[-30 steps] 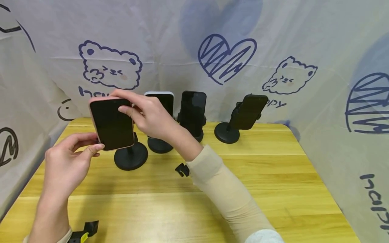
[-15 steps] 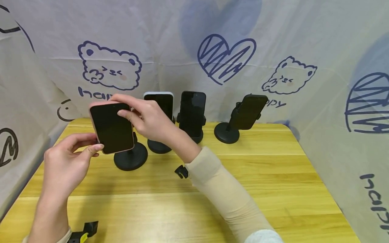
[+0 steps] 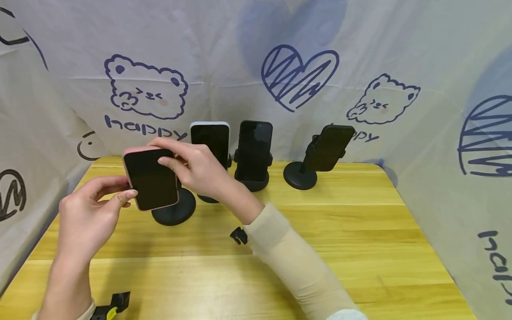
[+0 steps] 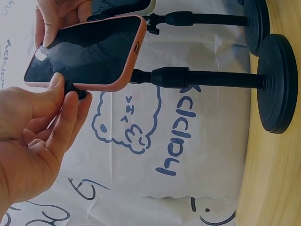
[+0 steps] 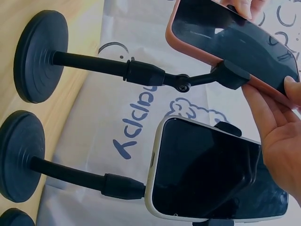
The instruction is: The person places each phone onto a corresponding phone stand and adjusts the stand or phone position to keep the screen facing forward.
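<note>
A smartphone in a pink case (image 3: 154,184), screen toward me, leans in the clamp of a black phone stand (image 3: 174,210). My left hand (image 3: 90,213) is at the phone's left edge; the left wrist view has its thumb and fingers pinching the black clamp arm (image 4: 75,90) there. With thumb and fingers, my right hand (image 3: 200,166) grips the phone's upper right corner, thumb on the screen. In the right wrist view the opposite clamp arm (image 5: 231,75) sits against the case's other long edge. The back of the clamp is hidden behind the phone.
To the right stand a white-edged phone (image 3: 210,140) on its stand, a black phone (image 3: 254,149) on another, and a tilted black phone (image 3: 330,147) on a third. A drawn-on white cloth (image 3: 228,58) hangs behind the wooden table (image 3: 320,231).
The pink-cased phone has come down and its top tips farther back. My right hand has moved down with it, while my left hand stays nearly in place.
</note>
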A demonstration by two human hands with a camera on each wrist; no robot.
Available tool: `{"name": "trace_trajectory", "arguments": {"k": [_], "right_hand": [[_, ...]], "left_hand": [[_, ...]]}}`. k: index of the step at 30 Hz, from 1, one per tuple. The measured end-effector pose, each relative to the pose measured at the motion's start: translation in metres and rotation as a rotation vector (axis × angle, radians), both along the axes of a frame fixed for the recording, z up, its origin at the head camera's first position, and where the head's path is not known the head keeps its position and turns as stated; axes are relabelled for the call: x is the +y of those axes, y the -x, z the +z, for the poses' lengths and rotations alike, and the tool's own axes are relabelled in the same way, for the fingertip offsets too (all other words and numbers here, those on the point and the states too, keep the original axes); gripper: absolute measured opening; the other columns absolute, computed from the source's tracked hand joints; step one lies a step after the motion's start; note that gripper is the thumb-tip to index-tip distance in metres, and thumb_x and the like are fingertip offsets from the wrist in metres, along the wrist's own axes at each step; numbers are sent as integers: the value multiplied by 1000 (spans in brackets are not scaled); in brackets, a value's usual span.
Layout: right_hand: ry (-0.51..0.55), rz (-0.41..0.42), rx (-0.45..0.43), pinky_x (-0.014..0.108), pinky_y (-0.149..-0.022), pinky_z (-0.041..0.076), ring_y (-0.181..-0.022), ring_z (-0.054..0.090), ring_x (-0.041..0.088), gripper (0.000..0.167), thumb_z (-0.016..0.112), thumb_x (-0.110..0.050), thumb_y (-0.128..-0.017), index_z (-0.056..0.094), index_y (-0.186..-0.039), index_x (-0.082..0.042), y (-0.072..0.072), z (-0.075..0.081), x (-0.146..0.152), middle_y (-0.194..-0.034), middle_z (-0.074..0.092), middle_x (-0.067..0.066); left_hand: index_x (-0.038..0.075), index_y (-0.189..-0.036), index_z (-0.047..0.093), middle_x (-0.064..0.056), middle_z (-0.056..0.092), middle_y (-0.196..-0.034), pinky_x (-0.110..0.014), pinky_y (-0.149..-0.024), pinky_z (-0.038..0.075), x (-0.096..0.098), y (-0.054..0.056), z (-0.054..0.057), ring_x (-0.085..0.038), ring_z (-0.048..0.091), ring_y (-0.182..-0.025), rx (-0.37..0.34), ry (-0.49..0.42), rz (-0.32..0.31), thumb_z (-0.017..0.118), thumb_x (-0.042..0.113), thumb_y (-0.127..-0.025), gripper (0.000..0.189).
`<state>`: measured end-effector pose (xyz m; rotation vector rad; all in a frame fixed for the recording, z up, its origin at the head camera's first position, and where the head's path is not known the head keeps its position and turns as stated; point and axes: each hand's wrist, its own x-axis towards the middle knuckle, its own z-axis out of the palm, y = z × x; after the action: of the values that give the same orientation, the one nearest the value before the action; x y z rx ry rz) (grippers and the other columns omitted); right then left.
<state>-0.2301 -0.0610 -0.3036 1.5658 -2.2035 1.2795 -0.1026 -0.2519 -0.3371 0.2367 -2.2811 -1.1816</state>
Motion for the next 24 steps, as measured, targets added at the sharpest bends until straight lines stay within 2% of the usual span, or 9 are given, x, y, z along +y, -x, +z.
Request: {"name": "trace_trajectory", "arguments": {"k": [11,17,24], "right_hand": [[-10,4,62,11,-80,51,-91,66,9,34,62,-12,-105,64,-138,-5,-3,-3,-4,-128,71,8],[-10,-42,8,12,-78,53,-89,71,11,38,63,-15,-105,62,-142,-7,-3,-2,-9,-125,73,9],[-52,-149,-39,15,-66,48,-71,64,12,40,60,-20,-107,58,-147,-13,-4,3,-15,-108,76,7]], "left_hand": [[0,-114,76,27,66,-95,-10,-66,55,-3,-1,-1,12,66,-70,-3,4,-2,82,2,-89,25],[3,-116,76,27,65,-96,-8,-67,53,-5,4,-3,13,64,-74,1,7,13,80,5,-91,25],[1,-124,71,11,66,-107,-6,-70,52,-7,11,-4,13,63,-85,-26,-15,-6,74,8,-97,28]]}}
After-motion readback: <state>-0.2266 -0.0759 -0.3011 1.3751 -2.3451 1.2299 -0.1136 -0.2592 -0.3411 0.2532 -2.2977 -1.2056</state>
